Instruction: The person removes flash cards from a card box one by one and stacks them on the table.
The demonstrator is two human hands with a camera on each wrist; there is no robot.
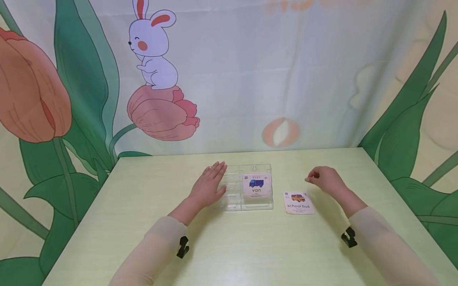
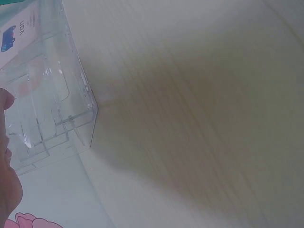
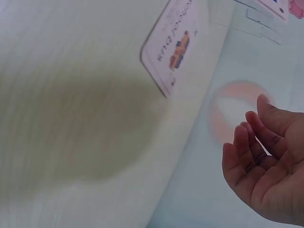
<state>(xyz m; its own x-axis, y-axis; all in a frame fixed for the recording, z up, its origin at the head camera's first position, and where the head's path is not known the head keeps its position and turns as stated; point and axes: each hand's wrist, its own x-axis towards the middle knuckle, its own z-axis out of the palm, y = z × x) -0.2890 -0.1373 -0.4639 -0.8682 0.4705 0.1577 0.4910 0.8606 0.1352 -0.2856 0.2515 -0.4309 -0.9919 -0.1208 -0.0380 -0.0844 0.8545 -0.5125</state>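
A clear plastic card rack (image 1: 256,206) lies on the table, with a van card (image 1: 257,185) in its right-hand section. My left hand (image 1: 208,187) rests over the rack's left section, fingers straight, covering part of it. In the left wrist view, the rack's clear slots (image 2: 52,90) show beside the hand's edge (image 2: 7,175). To the right of the rack, a school bus card (image 1: 299,203) lies face up on the table. My right hand (image 1: 326,180) hovers above and to the right of that card, its fingers (image 3: 242,147) loosely curled around nothing.
The pale wood-grain table (image 1: 243,250) ends at a hanging backdrop (image 1: 229,79) printed with a rabbit, tulips and leaves. Black clips (image 1: 349,237) hang at both sleeve cuffs.
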